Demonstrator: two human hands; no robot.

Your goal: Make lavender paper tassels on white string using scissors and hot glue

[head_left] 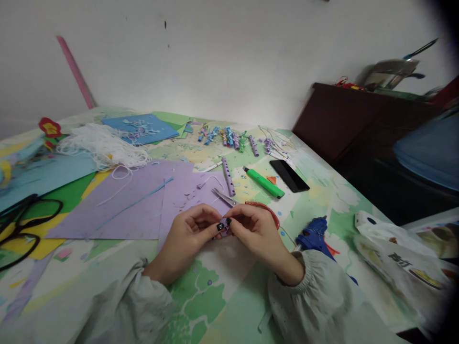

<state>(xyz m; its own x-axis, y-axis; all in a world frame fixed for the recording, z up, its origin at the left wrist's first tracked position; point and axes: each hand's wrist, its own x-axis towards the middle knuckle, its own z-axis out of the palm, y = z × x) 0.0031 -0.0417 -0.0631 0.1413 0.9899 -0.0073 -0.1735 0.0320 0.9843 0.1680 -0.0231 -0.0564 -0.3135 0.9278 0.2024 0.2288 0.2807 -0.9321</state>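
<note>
Close together over the table's near middle, my left hand [195, 234] and my right hand [253, 229] pinch a small piece of purple paper [224, 228] between thumbs and fingers. Most of the piece is hidden by the fingertips. Just beyond them lie red-handled scissors [263, 206], blades pointing away to the left. A rolled purple paper tube with dark holes [228, 177] rests past the scissors. Purple paper sheets [143, 210] spread to the left of my hands, with small snippets and a thin blue strip [136, 200] on them.
A green cutter [263, 182] and a black phone [289, 175] lie beyond my right hand; a blue glue gun [313, 232] is beside its wrist. White cord [103, 145] is heaped at left, near black-handled scissors [25, 220]. Several curled paper rolls [225, 136] line the back; a plastic bag [398, 267] sits right.
</note>
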